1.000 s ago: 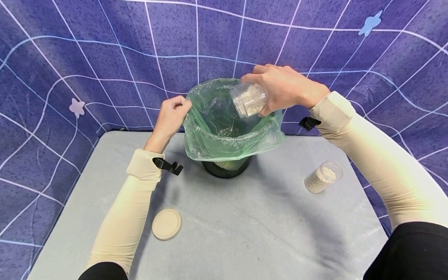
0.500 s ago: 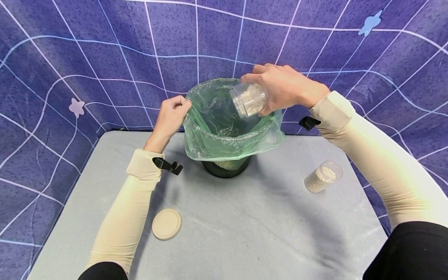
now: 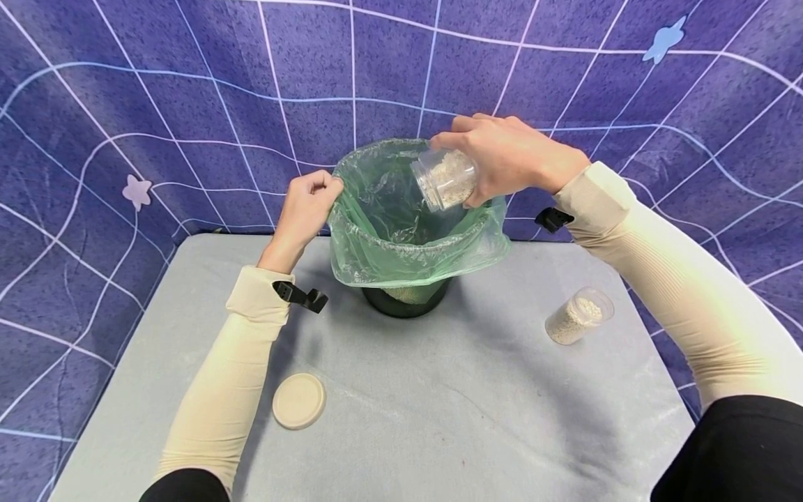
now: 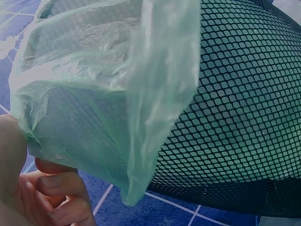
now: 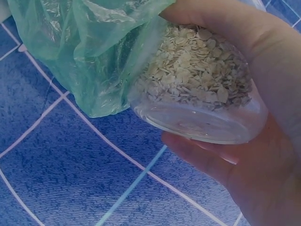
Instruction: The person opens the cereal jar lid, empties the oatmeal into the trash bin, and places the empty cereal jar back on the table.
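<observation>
A black mesh waste bin (image 4: 235,108) stands at the back of the table, lined with a green plastic bag (image 3: 408,265) folded over its rim. My left hand (image 3: 307,209) pinches the bag at the bin's left rim, thumb and fingers on the plastic. In my right hand (image 3: 508,157) is a clear jar (image 3: 445,180) of oat flakes (image 5: 197,66), gripped round its body. The jar leans over the bin's right side, its mouth facing left and down. Flakes lie along the jar's lower side in the right wrist view.
A second clear jar (image 3: 578,317) with pale flakes stands lidless on the right of the grey table (image 3: 401,411). At the front left lies a round cream lid (image 3: 299,401). A purple-blue patterned curtain (image 3: 251,104) hangs right behind the bin.
</observation>
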### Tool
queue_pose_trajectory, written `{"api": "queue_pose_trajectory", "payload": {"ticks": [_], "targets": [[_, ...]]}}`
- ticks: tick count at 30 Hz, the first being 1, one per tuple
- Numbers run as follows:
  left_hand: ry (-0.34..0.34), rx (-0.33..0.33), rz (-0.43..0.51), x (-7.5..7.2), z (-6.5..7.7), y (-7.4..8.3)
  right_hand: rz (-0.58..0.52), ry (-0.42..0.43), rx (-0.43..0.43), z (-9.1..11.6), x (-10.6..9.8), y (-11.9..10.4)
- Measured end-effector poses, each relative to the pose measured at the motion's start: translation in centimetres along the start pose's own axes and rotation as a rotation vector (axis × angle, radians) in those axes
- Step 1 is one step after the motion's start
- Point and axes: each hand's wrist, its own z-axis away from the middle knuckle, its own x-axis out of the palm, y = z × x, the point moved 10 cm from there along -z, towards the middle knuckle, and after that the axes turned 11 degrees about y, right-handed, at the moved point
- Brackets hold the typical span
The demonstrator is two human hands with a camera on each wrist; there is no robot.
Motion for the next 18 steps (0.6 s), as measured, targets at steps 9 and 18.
{"api": "queue_pose_trajectory", "payload": {"ticks": [9,18], "targets": [[0.006,-0.002,-0.002,-0.08,0.00,-0.06,0.016,0.005,-0.007,0.11,0.04,-0.22],[0.005,-0.004,-0.006,0.05,0.05,-0.18,0.026,0.009,-0.008,0.27,-0.04,-0.16]]}}
